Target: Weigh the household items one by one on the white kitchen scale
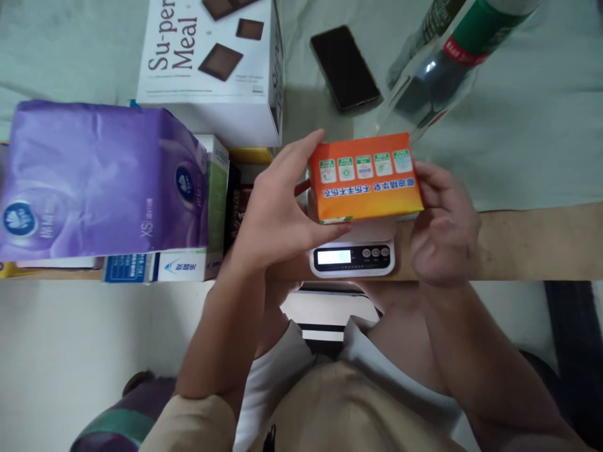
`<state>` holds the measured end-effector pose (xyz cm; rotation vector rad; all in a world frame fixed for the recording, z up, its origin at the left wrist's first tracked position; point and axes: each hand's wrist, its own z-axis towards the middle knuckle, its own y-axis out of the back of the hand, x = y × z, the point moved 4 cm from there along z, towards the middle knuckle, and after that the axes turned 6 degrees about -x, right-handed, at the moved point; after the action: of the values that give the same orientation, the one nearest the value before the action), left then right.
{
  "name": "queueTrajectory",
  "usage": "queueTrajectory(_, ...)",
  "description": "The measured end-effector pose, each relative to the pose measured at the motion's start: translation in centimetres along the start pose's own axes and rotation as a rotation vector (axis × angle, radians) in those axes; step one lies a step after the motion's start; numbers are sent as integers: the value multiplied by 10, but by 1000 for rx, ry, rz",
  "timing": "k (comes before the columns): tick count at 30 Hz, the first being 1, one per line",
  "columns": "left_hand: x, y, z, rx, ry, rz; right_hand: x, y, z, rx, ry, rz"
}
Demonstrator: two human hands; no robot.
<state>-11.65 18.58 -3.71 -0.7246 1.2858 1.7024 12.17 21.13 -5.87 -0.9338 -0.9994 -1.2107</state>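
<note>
An orange-yellow soap box [366, 178], its printing upside down to me, is in both hands above a small white digital scale [352, 258]. My left hand [277, 213] grips its left end, with the thumb along the near lower edge and fingers at the far side. At the right end, my right hand [445, 220] is closed with curled fingers against the box; some fingertips are hidden behind it. The scale's display is lit, but its digits are too bright to read. The box and hands hide part of its platform.
Left of my hands, a purple tissue pack [103, 182] lies on several boxes. Behind stands a white "Su-per Meal" box [211, 56]. A black phone [345, 68] and bottles with a green label [487, 28] are at the back. The wooden table edge [532, 245] runs in front.
</note>
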Motion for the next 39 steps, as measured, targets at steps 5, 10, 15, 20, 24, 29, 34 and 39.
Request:
queueTrajectory(5,7,-7,-2,61,-1,-47,-2,12,0,-49,3,-104)
queueTrajectory(10,-6,0,-8,50,-179,-30,-7,29,-2,-82,26,-227)
queueTrajectory(15,-13,8,-24,-66,-247,19,-7,36,-10,-85,-6,-257)
queueTrajectory(20,-11,3,-28,-146,-289,26,-6,31,-10,-107,-53,-197)
queueTrajectory(24,-15,-2,-26,-204,-339,-5,-6,25,-6,-115,-50,-176)
queueTrajectory(29,-17,-2,-26,-186,-277,-17,-9,23,-5,-118,-33,-155)
queueTrajectory(34,-22,-7,-25,-166,-185,-29,-12,19,-5,-117,-18,-129)
queueTrajectory(39,-24,-11,-26,-223,-130,1,-16,12,-3,-110,5,-149)
